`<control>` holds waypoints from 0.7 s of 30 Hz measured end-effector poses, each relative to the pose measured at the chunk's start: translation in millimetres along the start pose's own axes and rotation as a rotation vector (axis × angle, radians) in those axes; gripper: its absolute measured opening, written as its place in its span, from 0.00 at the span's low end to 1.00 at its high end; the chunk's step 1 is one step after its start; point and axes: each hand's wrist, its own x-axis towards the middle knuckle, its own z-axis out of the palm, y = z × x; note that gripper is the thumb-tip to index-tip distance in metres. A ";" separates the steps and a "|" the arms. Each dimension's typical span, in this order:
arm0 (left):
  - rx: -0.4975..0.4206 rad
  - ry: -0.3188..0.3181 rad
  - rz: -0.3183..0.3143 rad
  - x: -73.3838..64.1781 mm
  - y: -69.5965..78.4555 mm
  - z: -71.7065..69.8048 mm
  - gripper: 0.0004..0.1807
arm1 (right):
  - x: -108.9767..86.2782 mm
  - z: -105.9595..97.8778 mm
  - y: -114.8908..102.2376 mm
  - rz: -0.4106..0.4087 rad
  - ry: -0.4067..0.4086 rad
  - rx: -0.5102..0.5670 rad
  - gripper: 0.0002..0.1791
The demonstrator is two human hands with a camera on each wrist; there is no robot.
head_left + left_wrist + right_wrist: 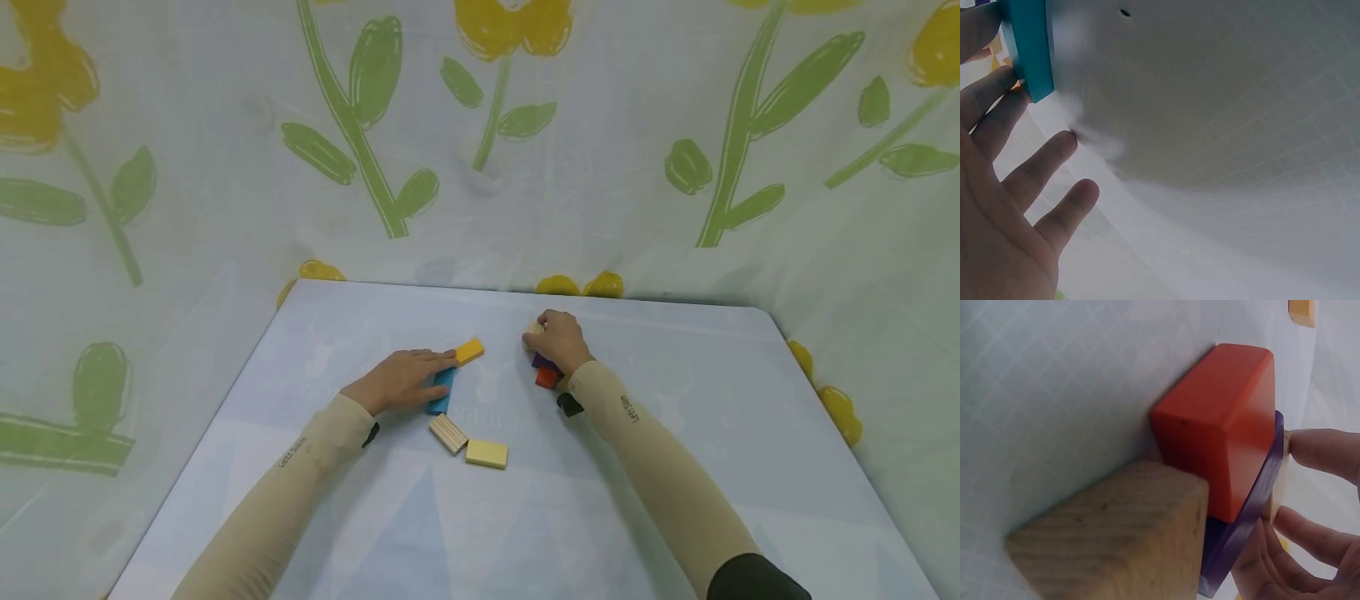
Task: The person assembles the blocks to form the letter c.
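Note:
My left hand [405, 379] rests its thumb and fingertips on a long blue block [440, 402], its fingers fairly straight. In the left wrist view the blue block [1029, 50] meets the thumb and nearest fingers, while the outer fingers stretch apart. At the block's far end lies an orange block [470, 351]. My right hand [562, 340] pinches a pale wooden block [1277, 487], partly hidden by fingers. Against it stands a purple block [1250, 515], then a red block [1216, 400] and a natural wood block [1116, 531] on the wrist side.
Nearer the person, a ridged wooden block [448, 434] and a pale yellow block [487, 453] lie with corners close together. The white table [637, 517] reaches back to a flower-printed cloth [592, 183], which also hangs at both sides.

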 end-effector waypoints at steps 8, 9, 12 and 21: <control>-0.003 0.006 0.000 0.5 0.0 0.5 0.32 | 3.2 1.6 -1.7 -0.010 -0.006 -0.004 0.30; -0.003 0.007 0.001 0.6 -0.2 0.7 0.32 | 3.1 1.5 -2.0 -0.014 -0.009 -0.005 0.30; -0.003 0.011 0.004 0.7 -0.8 1.3 0.32 | 2.7 1.1 -3.0 -0.006 -0.016 -0.003 0.33; 0.003 0.005 -0.005 1.0 -1.0 2.1 0.32 | 3.6 1.1 -4.1 0.003 -0.036 -0.049 0.32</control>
